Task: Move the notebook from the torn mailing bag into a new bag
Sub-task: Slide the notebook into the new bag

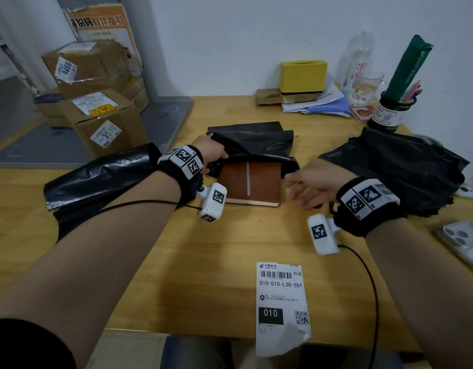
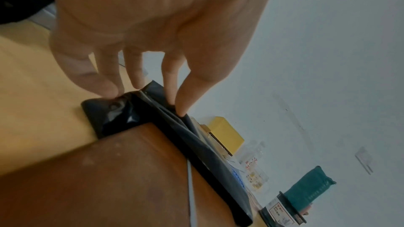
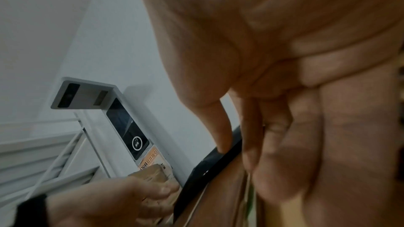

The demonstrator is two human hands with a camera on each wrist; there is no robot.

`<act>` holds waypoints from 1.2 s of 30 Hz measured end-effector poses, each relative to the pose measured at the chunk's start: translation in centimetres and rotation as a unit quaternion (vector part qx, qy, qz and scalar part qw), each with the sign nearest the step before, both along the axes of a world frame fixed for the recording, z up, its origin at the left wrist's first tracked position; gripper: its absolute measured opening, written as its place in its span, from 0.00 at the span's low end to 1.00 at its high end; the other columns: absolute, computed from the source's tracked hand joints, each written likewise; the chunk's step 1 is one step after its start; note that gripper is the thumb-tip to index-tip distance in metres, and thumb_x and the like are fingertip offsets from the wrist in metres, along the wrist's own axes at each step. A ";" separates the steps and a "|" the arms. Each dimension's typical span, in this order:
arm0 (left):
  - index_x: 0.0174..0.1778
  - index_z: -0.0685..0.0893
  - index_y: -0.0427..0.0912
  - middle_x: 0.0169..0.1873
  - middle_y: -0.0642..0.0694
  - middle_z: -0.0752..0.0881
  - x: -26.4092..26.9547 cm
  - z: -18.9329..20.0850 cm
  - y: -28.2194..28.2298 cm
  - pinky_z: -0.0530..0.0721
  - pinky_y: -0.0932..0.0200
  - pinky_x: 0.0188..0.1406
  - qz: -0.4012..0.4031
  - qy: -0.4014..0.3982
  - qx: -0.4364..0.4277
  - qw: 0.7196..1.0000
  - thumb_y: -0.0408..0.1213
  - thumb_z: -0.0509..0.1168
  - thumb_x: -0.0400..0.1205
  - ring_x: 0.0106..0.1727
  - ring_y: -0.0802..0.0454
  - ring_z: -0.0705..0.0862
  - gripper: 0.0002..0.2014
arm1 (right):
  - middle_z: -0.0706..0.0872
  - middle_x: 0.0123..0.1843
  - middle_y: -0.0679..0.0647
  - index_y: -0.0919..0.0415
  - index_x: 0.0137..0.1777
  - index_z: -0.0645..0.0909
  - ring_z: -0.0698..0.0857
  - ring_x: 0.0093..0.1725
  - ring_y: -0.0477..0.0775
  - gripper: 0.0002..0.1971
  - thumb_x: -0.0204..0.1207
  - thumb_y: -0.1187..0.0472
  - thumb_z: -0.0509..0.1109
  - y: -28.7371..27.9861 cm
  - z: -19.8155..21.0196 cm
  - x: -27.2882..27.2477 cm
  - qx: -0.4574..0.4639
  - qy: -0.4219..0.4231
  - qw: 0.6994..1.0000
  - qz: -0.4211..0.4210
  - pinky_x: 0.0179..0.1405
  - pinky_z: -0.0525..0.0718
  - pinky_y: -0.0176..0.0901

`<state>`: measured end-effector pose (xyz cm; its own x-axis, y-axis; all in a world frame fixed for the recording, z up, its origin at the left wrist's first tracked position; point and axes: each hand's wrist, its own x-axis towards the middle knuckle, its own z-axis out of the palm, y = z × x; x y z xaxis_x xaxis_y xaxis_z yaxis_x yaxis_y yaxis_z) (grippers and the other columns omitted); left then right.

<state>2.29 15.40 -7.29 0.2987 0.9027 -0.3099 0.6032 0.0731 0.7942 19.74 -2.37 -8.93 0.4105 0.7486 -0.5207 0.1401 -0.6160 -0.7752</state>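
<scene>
A brown notebook (image 1: 250, 182) with a pale elastic band lies mid-table, its far end inside the mouth of a black mailing bag (image 1: 252, 143). My left hand (image 1: 216, 162) pinches the bag's left mouth corner; in the left wrist view its fingertips (image 2: 113, 92) nip the black plastic bag (image 2: 113, 115) beside the notebook (image 2: 109, 179). My right hand (image 1: 296, 187) hovers at the notebook's right edge with fingers straight. In the right wrist view its thumb tip (image 3: 221, 144) touches the bag's rim (image 3: 210, 165). A crumpled black bag (image 1: 395, 169) lies to the right, and another black bag (image 1: 97, 182) lies under my left forearm.
A white shipping label (image 1: 280, 302) hangs over the table's front edge. A phone (image 1: 467, 243) lies at the right edge. At the back stand a yellow box (image 1: 303, 75), papers, a glass cup (image 1: 367, 87) and a pen holder (image 1: 387, 113). Cardboard parcels (image 1: 97, 107) stack left of the table.
</scene>
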 end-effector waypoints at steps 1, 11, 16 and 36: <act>0.71 0.80 0.37 0.65 0.38 0.82 -0.3 -0.1 0.0 0.81 0.49 0.52 0.003 0.010 -0.007 1.000 0.31 0.70 0.82 0.63 0.41 0.80 0.20 | 0.87 0.43 0.63 0.68 0.62 0.81 0.84 0.26 0.56 0.15 0.86 0.56 0.70 0.3 0.2 0.3 0.010 -0.014 1.000 -0.013 0.33 0.91 0.51; 0.46 0.79 0.35 0.31 0.41 0.83 -1.9 -2.1 0.7 0.66 0.64 0.20 -0.011 0.093 -0.051 0.994 0.34 0.70 0.83 0.24 0.52 0.75 0.07 | 0.84 0.34 0.64 0.65 0.51 0.74 0.78 0.21 0.53 0.06 0.89 0.62 0.65 3.1 -0.4 0.9 -0.018 -0.052 0.997 -0.046 0.26 0.91 0.51; 0.39 0.80 0.38 0.27 0.43 0.82 -1.8 -2.5 0.8 0.66 0.68 0.16 -0.021 0.101 -0.058 0.993 0.36 0.70 0.83 0.22 0.53 0.73 0.09 | 0.81 0.30 0.59 0.65 0.45 0.77 0.73 0.24 0.51 0.12 0.90 0.59 0.63 4.6 -1.0 0.5 -0.032 -0.095 0.994 -0.045 0.26 0.79 0.44; 0.55 0.84 0.45 0.35 0.50 0.89 -3.3 0.3 2.5 0.60 0.64 0.26 -0.035 -0.085 -0.130 0.987 0.35 0.58 0.87 0.26 0.58 0.75 0.10 | 0.92 0.52 0.62 0.62 0.65 0.77 0.91 0.42 0.64 0.12 0.92 0.57 0.57 5.0 2.6 0.7 0.157 0.205 0.957 -0.135 0.30 0.93 0.57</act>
<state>-1.05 17.89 -7.03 0.4248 0.7746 -0.4687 0.4729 0.2517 0.8444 20.43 2.67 -6.34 0.4205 0.7902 -0.4458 -0.3466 -0.3142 -0.8838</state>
